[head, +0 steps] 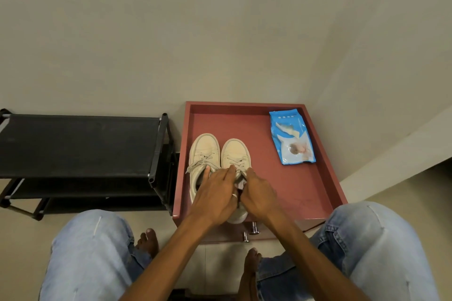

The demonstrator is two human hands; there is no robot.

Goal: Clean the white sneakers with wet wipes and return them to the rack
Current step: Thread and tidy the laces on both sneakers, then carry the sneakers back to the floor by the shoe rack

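We are seated with both hands down on the pair of pale sneakers, which stand side by side, toes pointing away from us, on the red tray-top cabinet. Our left hand lies palm down with its fingers stretched fairly straight. It covers the open collar of the left-hand sneaker, and its fingertips reach the loose laces just ahead of them. A ring shows on one finger of this hand.

Our right hand sits just beside the left, almost touching it, over the rear half of the right-hand sneaker. Its fingers bend down toward the tongue and laces between the two hands. Whether they actually pinch a lace or only rest there we cannot tell, since the fingertips are hidden.

Beyond the right hand and off to its outer side, well apart from the shoes, the blue wet wipes pack lies flat near the far corner of the tray top. To the outer side of the left hand stands the black shoe rack, just beside the cabinet. Two metal handles stick out of the cabinet front beneath our wrists, and our knees in light jeans frame the view, bare toes below.
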